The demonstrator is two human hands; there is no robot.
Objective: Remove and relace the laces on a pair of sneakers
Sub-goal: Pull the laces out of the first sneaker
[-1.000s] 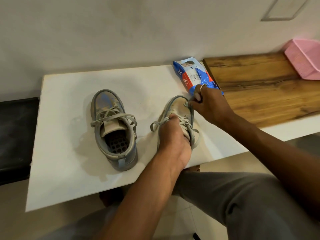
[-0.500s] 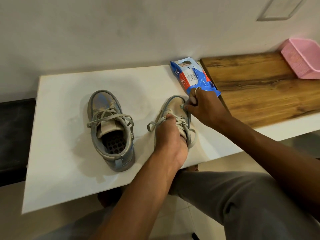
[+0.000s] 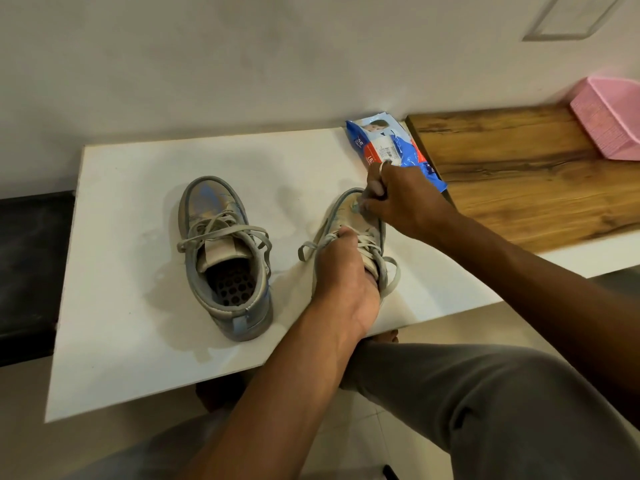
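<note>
The right sneaker (image 3: 341,216) sat near the front edge of the surface (image 3: 121,306), left hand (image 3: 346,282) clamped round its collar; the right hand (image 3: 401,199) had edged toeward, fingers (image 3: 375,188) curled tight, apparently pinching the lowest lace (image 3: 369,242) — unlacing barely begun, left sneaker (image 3: 221,251) waiting laced

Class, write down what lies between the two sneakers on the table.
Head view: bare table between the free sneaker and the held sneaker, whose lace loop pokes in.

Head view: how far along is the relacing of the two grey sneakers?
Done: nothing visible; both shoes show threaded pale laces. In hand: the left hand grips the right-side grey sneaker while the right hand pinches at its toe. Left: all unlacing and relacing, including the untouched left-side grey sneaker.
</note>
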